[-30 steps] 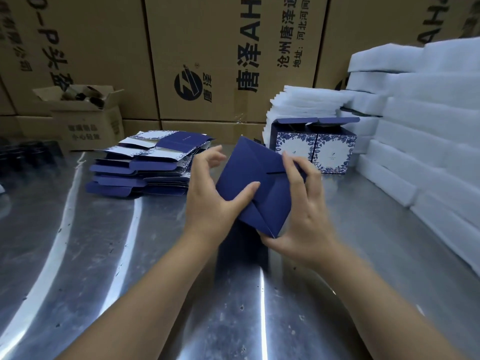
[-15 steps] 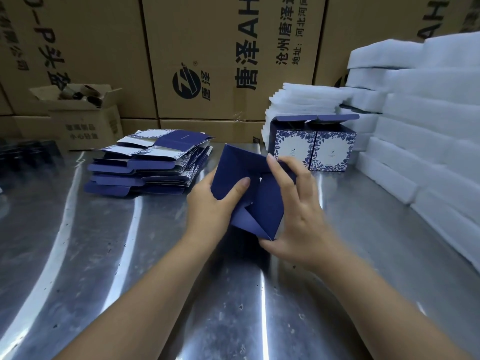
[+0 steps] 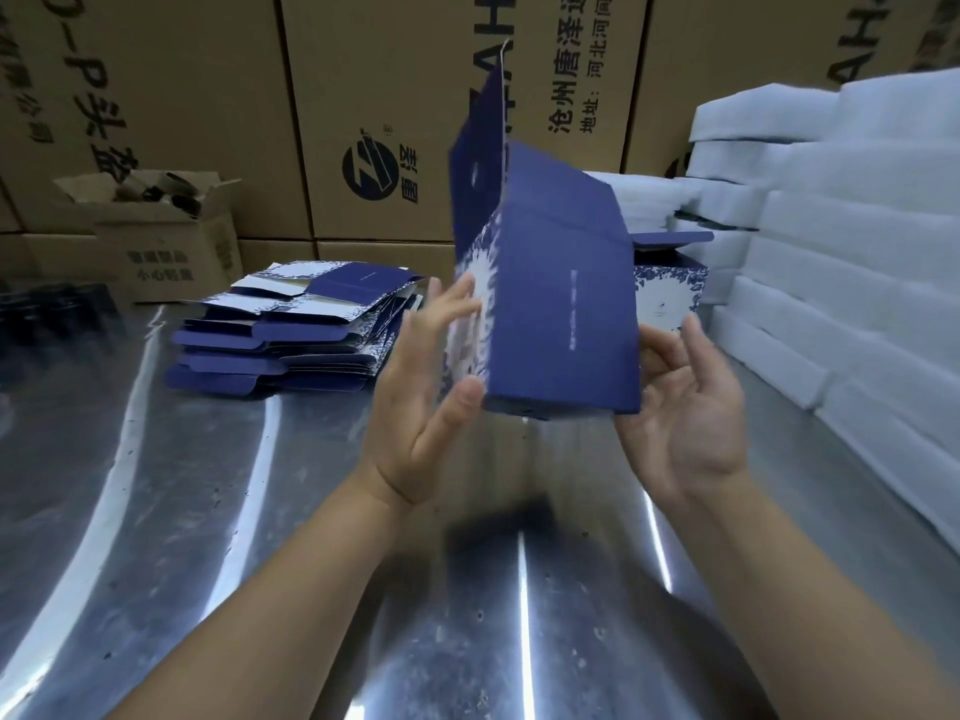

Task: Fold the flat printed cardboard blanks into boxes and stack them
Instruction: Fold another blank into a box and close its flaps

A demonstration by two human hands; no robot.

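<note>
Box [image 3: 561, 314], dark blue with a white floral side panel, half-formed, is held in the air above the middle of the counter [image 3: 249, 563]. Its top flap stands open upward, and the whole box is motion-blurred. Left hand [image 3: 421, 407]: fingers straight, palm flat against the patterned left face, thumb at the lower front corner. Right hand [image 3: 685, 423]: palm open, fingers spread and relaxed, tips at the box's right rear edge; contact there cannot be told. Stack of flat blanks [image 3: 291, 335] lies toward the counter's far left. Finished boxes [image 3: 672, 288] stand at the far edge, partly hidden behind the held one. White foam slabs [image 3: 857, 252] are piled along the right edge. Brown cartons [image 3: 208, 96] wall the back.
</note>
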